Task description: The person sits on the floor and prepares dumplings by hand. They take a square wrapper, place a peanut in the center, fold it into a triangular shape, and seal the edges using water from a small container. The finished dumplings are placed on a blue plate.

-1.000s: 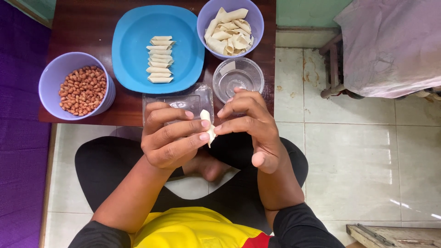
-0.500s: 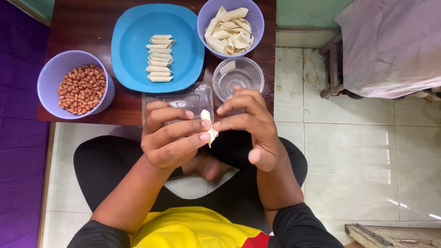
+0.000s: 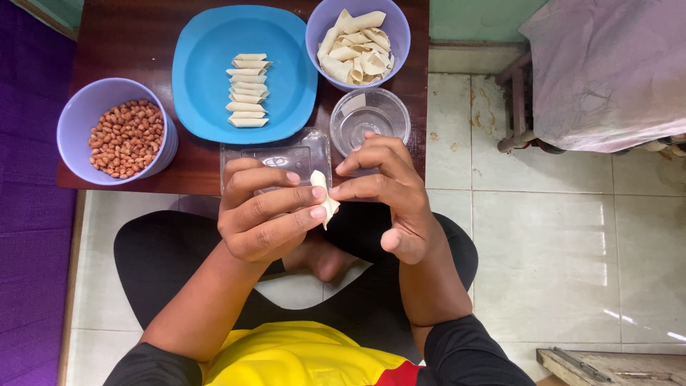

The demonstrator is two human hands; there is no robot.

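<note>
Both hands meet over the near edge of a dark, glossy wooden table point(image 3: 107, 43), closed together on one small piece of pale dough point(image 3: 323, 194). The left hand point(image 3: 268, 214) curls its fingers around the piece from one side, two fingertips pressing its edge. The right hand point(image 3: 389, 196) pinches it from the other side with thumb and forefinger, the remaining fingers arched above. The dough looks soft and matte, folded into a narrow pointed wedge, and it sits between the two hands, touching both.

Just beyond the left hand lies a clear plastic rectangular tray point(image 3: 275, 154), partly hidden by the fingers. Just beyond the right hand stands one round transparent bowl point(image 3: 370, 118) with clear water in it. Further out from the left hand sits a smooth blue plastic plate point(image 3: 207, 78), squarish with rounded corners, carrying eight folded dough parcels point(image 3: 248, 90) stacked in a neat column. Beyond the clear bowl is a lilac plastic bowl point(image 3: 396, 28) heaped with flat, pale pastry strips point(image 3: 354, 50), too overlapped to count. Well off to the outer side of the left hand is a second lilac bowl point(image 3: 78, 118), round and smooth, holding many reddish-brown skinned peanuts point(image 3: 126, 138).

Below the hands are crossed legs in black fabric above pale floor tiles point(image 3: 543, 236).
</note>
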